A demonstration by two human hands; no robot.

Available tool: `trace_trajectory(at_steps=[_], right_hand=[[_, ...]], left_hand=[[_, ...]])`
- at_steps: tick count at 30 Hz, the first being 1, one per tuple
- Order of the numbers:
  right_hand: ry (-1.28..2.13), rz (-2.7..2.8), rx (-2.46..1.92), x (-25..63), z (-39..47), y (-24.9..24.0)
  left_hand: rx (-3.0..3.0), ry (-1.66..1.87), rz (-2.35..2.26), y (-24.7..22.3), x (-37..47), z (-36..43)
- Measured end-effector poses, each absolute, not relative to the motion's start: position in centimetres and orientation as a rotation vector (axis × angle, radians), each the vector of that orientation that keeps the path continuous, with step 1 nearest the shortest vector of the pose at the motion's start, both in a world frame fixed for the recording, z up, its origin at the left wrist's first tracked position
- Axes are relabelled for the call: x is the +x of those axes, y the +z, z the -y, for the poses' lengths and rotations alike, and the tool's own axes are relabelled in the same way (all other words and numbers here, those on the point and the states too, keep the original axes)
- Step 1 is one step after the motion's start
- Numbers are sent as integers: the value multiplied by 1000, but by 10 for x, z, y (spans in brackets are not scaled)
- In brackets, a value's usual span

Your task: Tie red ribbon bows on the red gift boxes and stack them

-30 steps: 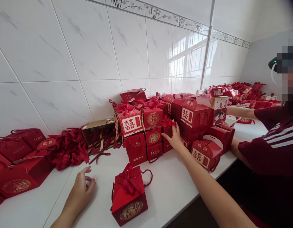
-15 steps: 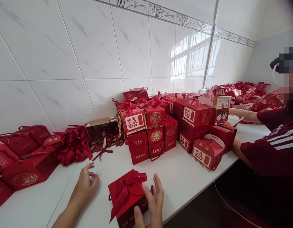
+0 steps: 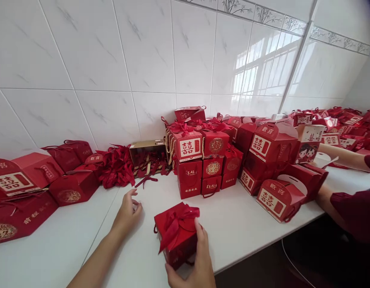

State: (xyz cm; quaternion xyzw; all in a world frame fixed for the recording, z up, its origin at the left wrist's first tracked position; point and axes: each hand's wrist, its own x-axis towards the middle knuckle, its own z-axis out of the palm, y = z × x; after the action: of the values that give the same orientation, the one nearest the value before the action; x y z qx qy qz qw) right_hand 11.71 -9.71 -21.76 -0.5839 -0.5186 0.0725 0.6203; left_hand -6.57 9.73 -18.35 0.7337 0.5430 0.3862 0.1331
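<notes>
- Red gift box point(image 3: 180, 247) sits on the white counter point(image 3: 137, 256), in front of the person, shut on top and with a red bow point(image 3: 175, 227) across its lid, so this one looks nearly or fully dressed
- Right hand point(image 3: 198, 260) is half open and curved round the box's near right corner, fingers against it; how firmly it grips, I cannot tell
- Left hand point(image 3: 127, 212) is loosely curled, thumb apart from the fingers, nothing visible in it, beside the box without touching
- Stacked boxes point(image 3: 189, 178) behind carry bows where their tops show, and seem finished
- Boxes on the left point(image 3: 72, 188) show no bow, and a ribbon heap point(image 3: 116, 166) lies loose, so plenty appears left
- Hard to make out: the box's far side and base, the knot under the bow, tops deep in the stack, and the contents of the boxes
- Cut off: a co-worker's sleeve point(image 3: 353, 212) at the right edge
</notes>
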Motion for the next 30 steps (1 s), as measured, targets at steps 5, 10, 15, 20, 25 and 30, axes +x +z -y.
trace_trajectory(at_steps=[5,10,15,20,25,30], right_hand=[[-156,948,-1274,191,74,-184],[-657,878,-1298,302,25,-101],[-803,950,-1236,356,-10,-48],[-892,929,-1205,367,-13,-45],[-917,992,-1296,367,-19,-49],[-778,1031,-1349,374,-43,-56]], left_hand=[[2101,1157,-1556,-183,-67,-99],[2074,1150,-1573,-186,-69,-104],[2052,1169,-1524,-182,-67,-101],[2039,1175,-1503,-179,-64,-98],[2054,1168,-1491,-182,-65,-101],[2045,1190,-1499,-183,-66,-102]])
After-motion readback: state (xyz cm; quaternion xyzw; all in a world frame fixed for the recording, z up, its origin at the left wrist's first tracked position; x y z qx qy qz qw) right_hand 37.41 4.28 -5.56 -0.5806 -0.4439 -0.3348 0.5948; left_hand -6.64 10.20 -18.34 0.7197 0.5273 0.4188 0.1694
